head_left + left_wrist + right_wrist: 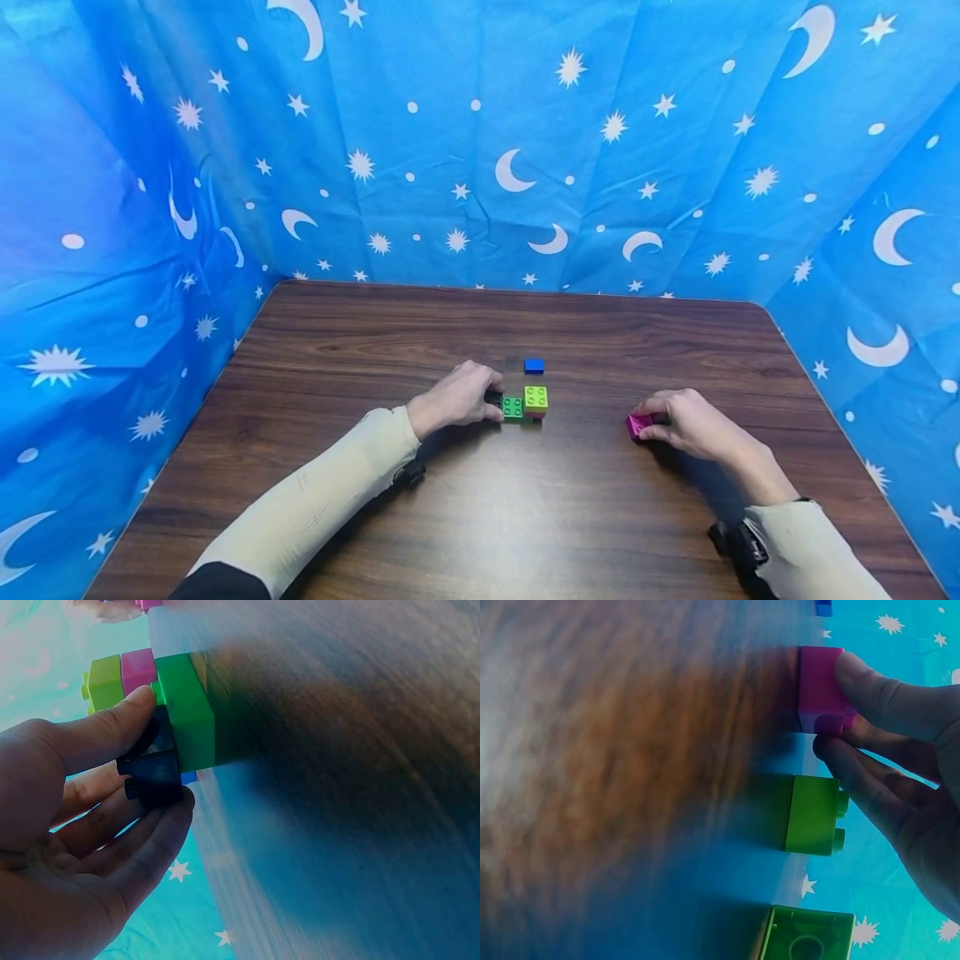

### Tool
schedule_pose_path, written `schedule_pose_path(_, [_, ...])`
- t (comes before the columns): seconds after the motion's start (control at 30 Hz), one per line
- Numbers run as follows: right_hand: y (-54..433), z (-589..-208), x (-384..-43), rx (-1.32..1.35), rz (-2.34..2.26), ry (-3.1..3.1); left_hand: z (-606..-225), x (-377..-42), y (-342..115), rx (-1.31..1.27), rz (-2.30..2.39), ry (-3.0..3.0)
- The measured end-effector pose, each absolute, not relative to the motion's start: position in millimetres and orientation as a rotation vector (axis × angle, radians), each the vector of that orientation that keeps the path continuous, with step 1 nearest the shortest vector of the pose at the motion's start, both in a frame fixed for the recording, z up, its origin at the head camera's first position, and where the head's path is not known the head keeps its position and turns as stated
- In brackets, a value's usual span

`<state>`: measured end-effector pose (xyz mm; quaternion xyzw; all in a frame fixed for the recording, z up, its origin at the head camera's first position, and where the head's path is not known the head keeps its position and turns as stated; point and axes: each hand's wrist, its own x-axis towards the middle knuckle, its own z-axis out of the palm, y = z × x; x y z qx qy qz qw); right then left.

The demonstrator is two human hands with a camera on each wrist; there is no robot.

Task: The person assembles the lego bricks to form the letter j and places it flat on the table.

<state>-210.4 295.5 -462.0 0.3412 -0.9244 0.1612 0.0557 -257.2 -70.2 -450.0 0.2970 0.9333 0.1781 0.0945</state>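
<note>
My left hand (457,398) pinches a black toy brick (154,776) between thumb and fingers, right up against a green brick (512,407). On the green brick's other side, a lime brick (536,396) sits on a pink brick (138,669), most of which is hidden from above. Well to the right, my right hand (686,423) holds a magenta brick (637,427) by its sides, close over the tabletop. The right wrist view shows the magenta brick (821,690) between thumb and fingertips, studs toward the palm.
Behind the lime brick lies a blue brick (534,366). A green brick (814,815) and another one (810,934) with its hollow underside showing appear near the right hand in its wrist view. The wooden table (525,517) is enclosed by blue star-and-moon cloth (450,142).
</note>
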Motion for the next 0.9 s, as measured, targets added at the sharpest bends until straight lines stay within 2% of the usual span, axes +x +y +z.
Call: schedule_pose_path(0.9, [275.4, -447.9, -218.3, 0.994, 0.611, -2.823, -451.9, -258.5, -69.9, 0.879, 0.521, 2.776])
